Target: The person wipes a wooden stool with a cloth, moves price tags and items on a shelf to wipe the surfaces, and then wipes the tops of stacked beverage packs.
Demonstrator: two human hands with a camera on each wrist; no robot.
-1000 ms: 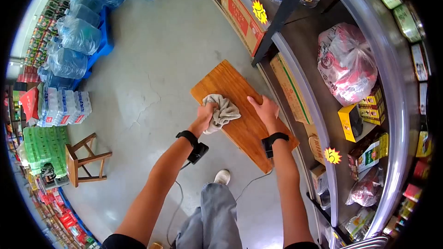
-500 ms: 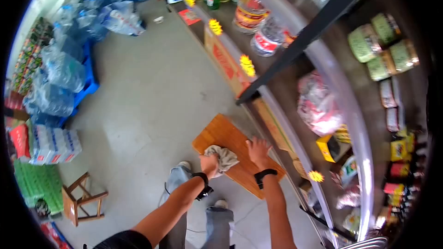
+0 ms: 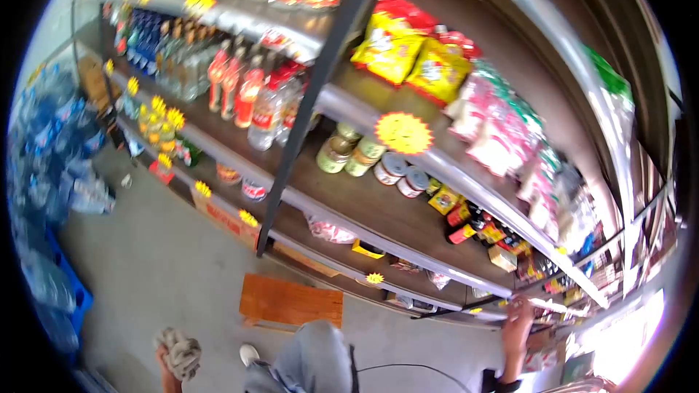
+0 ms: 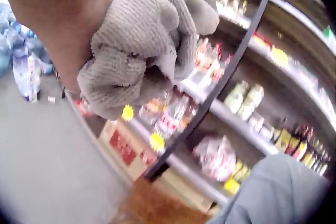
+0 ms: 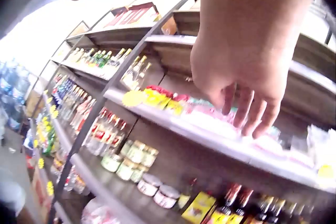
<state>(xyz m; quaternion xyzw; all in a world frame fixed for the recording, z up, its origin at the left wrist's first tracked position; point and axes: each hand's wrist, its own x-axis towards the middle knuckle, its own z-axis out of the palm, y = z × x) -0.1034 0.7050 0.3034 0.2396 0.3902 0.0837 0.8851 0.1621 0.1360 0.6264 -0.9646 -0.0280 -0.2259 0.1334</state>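
Note:
My left hand (image 3: 169,361) hangs low at the bottom left of the head view and grips a bunched grey cloth (image 3: 179,350). The left wrist view shows that cloth (image 4: 144,40) balled in the hand (image 4: 68,19), with shelves behind it. My right hand (image 3: 518,318) is down at the lower right beside the shelf end, holding nothing. In the right wrist view its fingers (image 5: 247,111) hang loosely, free of the shelves. A wooden board (image 3: 291,301) lies flat on the floor in front of the lowest shelf, apart from both hands.
Tall shop shelves (image 3: 349,204) run across the view with bottles (image 3: 244,91), tins (image 3: 371,160), snack bags (image 3: 408,54) and yellow price stars. Packs of bottled water (image 3: 51,175) stand at the left on the grey floor (image 3: 160,269). My grey trouser legs (image 3: 309,360) and a shoe (image 3: 249,354) are below.
The view has swung up from the floor to the shelves. Both hands have left the wooden board; the left has lifted the cloth off it and the right now hangs free.

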